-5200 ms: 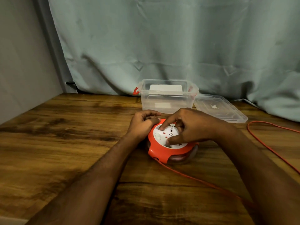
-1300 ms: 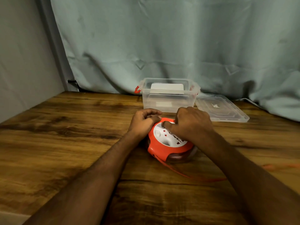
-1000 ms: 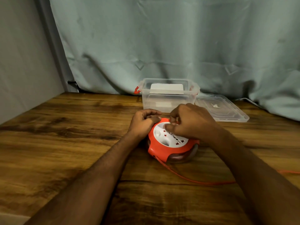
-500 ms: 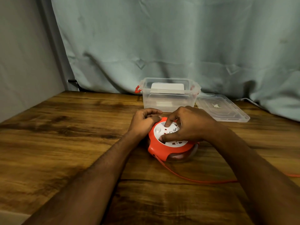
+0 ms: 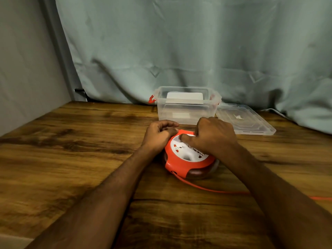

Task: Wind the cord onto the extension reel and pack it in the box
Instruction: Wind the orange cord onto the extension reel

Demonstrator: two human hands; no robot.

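Extension reel (image 5: 186,163): glossy orange plastic, white matt face. Box (image 5: 186,109) and lid (image 5: 246,121): clear smooth plastic. Table (image 5: 71,150): wood grain, slight sheen. Curtain (image 5: 179,42): matt cloth.

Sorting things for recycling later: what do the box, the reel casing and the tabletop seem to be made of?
Box: clear, slightly frosted plastic, since its far wall shows through; red clips.
Reel casing: glossy orange moulded plastic with a white face, judging by its sheen.
Tabletop: wood grain, smooth satin finish; solid wood or printed laminate cannot be told.
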